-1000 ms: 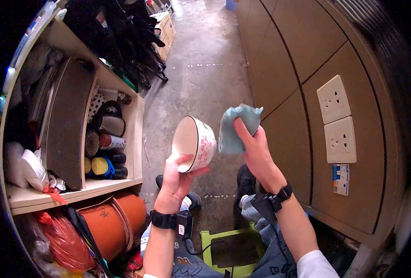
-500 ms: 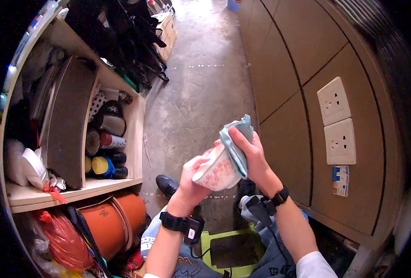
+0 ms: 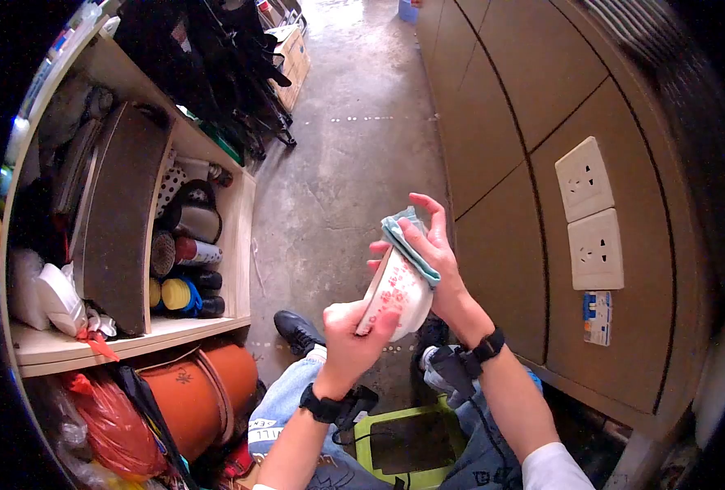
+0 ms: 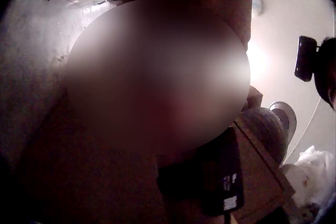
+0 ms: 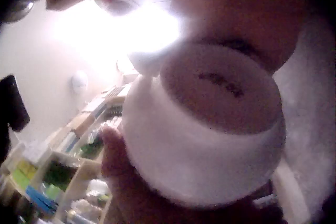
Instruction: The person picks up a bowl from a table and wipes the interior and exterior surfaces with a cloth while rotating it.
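A white bowl (image 3: 401, 299) with pink flower prints is tilted on its side between the two hands in the head view. My left hand (image 3: 353, 341) grips its lower rim, thumb on the outer wall. With my right hand (image 3: 446, 265) I pinch a folded light-blue cloth (image 3: 411, 249) over the upper rim, the thumb on the outside and fingertips showing past the far side. One finger of that hand sticks up off the cloth. The right wrist view shows the bowl's underside (image 5: 220, 95) with a dark mark; the left wrist view is mostly blurred.
To the left stands a wooden shelf unit (image 3: 207, 327) with bottles and bags, an orange drum-like container (image 3: 179, 400) below. A brown cabinet (image 3: 493, 212) with sockets (image 3: 598, 249) runs along the right. Between the legs is a green stool (image 3: 366, 433) on the concrete floor (image 3: 354, 155).
The right hand has brought the cloth from beside the bowl onto its rim. The bowl has turned, its opening now away from view, and the left hand has shifted round toward the lower rim.
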Motion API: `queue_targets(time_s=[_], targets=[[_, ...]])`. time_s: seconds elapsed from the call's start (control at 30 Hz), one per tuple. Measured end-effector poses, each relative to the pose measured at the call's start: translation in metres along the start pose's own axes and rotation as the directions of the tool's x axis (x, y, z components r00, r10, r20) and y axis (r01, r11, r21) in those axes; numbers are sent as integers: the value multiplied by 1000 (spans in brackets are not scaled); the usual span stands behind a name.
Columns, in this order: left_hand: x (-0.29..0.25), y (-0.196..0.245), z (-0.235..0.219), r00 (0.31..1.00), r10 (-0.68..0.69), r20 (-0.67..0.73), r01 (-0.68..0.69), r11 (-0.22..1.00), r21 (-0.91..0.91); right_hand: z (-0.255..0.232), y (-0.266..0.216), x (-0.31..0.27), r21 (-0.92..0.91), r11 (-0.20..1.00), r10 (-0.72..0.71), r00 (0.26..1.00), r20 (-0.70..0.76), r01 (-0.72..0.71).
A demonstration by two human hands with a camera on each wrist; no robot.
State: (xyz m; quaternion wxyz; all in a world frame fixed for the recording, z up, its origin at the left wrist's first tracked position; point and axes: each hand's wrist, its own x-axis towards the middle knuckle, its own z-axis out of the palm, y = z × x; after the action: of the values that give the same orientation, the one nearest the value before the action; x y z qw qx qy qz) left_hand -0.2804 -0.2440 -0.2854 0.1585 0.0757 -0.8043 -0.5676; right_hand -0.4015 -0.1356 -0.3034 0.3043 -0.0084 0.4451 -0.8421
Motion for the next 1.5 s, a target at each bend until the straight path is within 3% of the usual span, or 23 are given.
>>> queue_targets(time_s=[0.03, 0.07, 0.1, 0.13, 0.17, 0.23, 0.27, 0.3, 0.37, 0.6, 0.77, 0.93, 1.0, 1.07, 1.13, 1.27, 1.5], targets=[[1, 2, -3, 1000, 1, -1, -1, 1000, -1, -6, 7, 5, -1, 1000, 0, 1000, 0, 0], [4, 3, -8, 998, -54, 12, 54, 998, -25, -7, 11, 9, -207, 962, -190, 981, -33, 180], [5, 3, -11, 994, -108, 26, 109, 993, -47, -8, 14, 12, -406, 851, -376, 926, -26, 334], [6, -2, -13, 998, -52, 32, 56, 983, -176, -9, 13, 14, -516, 711, -535, 843, 43, 478], [6, -6, -13, 998, -52, 32, 57, 983, -175, -8, 10, 12, -515, 712, -535, 844, 43, 478], [6, -11, -14, 975, -221, 17, 213, 911, -354, -6, 1, 8, -463, 704, -460, 842, 282, 539], [7, -13, -16, 959, -278, 49, 272, 867, -417, 3, -1, -1, -341, 841, -355, 904, 240, 420], [8, -15, -17, 959, -279, 48, 273, 867, -416, 0, -2, -3, -314, 882, -243, 910, 337, 352], [11, -18, -20, 945, -316, 89, 317, 813, -488, -3, 0, -1, -371, 818, -266, 861, 433, 439], [13, -34, -29, 919, -354, 174, 385, 710, -589, 7, -2, -7, -495, 751, -185, 859, 478, 437], [6, -40, -26, 905, -388, 176, 404, 653, -641, 9, 1, -4, -422, 826, -167, 876, 452, 375], [4, -34, -13, 862, -499, 89, 341, 441, -830, 16, 9, -6, -318, 881, -222, 900, 374, 350], [2, -34, -9, 851, -521, 59, 315, 417, -853, 18, 11, -7, -315, 888, -220, 910, 352, 336], [3, -32, -4, 839, -544, 32, 288, 394, -873, 22, 13, -10, -211, 957, -137, 951, 276, 199], [4, -29, -1, 817, -577, -2, 231, 331, -915, 24, 17, -10, -212, 957, -146, 960, 240, 199], [8, -19, 3, 803, -596, -3, 219, 299, -929, 25, 28, -9, -230, 954, -170, 979, 110, 191], [8, -21, 11, 785, -611, -100, 174, 372, -912, 35, 32, -18, -271, 953, -166, 982, -93, 135]])
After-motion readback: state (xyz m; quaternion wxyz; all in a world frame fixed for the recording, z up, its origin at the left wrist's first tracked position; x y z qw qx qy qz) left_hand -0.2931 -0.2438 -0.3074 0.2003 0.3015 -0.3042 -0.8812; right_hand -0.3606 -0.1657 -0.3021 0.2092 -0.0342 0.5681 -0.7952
